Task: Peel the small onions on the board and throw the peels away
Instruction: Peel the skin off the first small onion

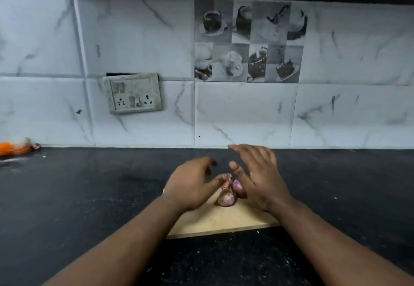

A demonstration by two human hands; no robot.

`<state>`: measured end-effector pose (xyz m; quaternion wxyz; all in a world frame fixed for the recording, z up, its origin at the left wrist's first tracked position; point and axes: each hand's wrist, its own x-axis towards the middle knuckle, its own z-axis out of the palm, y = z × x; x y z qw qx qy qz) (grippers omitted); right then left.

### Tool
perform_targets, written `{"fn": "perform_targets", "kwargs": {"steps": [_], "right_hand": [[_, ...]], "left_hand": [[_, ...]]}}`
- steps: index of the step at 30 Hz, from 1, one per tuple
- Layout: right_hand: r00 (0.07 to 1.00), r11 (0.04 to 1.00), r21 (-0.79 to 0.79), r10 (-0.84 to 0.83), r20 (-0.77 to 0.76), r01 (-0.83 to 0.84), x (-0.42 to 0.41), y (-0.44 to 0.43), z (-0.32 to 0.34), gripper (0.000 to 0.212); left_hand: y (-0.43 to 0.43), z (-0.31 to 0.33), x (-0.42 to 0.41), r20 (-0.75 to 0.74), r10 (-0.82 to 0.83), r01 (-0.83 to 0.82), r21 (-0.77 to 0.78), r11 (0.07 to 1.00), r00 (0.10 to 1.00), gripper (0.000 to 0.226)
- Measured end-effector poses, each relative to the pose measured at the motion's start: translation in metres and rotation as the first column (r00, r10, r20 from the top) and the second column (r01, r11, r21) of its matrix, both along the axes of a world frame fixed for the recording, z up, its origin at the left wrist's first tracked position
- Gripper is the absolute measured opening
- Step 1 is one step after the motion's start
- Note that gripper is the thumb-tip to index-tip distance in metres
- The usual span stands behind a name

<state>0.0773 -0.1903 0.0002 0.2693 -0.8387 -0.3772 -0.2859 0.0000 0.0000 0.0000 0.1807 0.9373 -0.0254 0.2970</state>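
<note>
A: Wooden board (224, 220) on black surface (89, 196); small onions (227, 197) on it, between left hand (192, 182) and right hand (257, 180).
B: Grip?
A: Right hand flat, fingers straight. Left hand curled at loose peel (228, 180); hold unclear, blurred.

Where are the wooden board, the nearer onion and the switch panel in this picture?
wooden board (224, 220): head view, bare top near the front edge.
nearer onion (226, 198): head view, middle of its purple skin.
switch panel (134, 94): head view, centre of its face.
</note>
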Motion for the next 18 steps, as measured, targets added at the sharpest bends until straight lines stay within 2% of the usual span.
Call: {"fn": "perform_targets", "kwargs": {"steps": [4,10,14,16,18], "right_hand": [[1.0,1.0,-0.025,-0.004,-0.001,0.004,-0.004,-0.001,-0.002,0.072],[1.0,1.0,-0.027,-0.005,-0.01,0.005,-0.004,-0.001,-0.003,0.067],[1.0,0.996,-0.088,0.01,0.001,-0.01,-0.011,0.001,-0.003,0.07],[1.0,0.991,-0.13,0.024,0.015,-0.022,-0.017,0.008,-0.004,0.06],[0.999,0.987,-0.157,0.045,0.013,-0.043,-0.024,0.011,-0.005,0.05]], "left_hand": [[-0.021,-0.012,-0.002,-0.042,0.065,-0.055,0.196,0.979,0.997,0.048],[-0.028,-0.019,-0.002,-0.052,0.037,-0.021,0.276,0.961,0.998,0.044],[-0.028,-0.021,-0.009,-0.042,-0.023,0.03,0.194,0.981,0.999,0.035],[-0.021,-0.02,-0.011,-0.012,-0.068,0.068,0.086,0.994,0.998,0.026],[-0.015,-0.017,-0.014,0.065,-0.124,0.126,-0.027,0.992,0.99,0.026]]}}
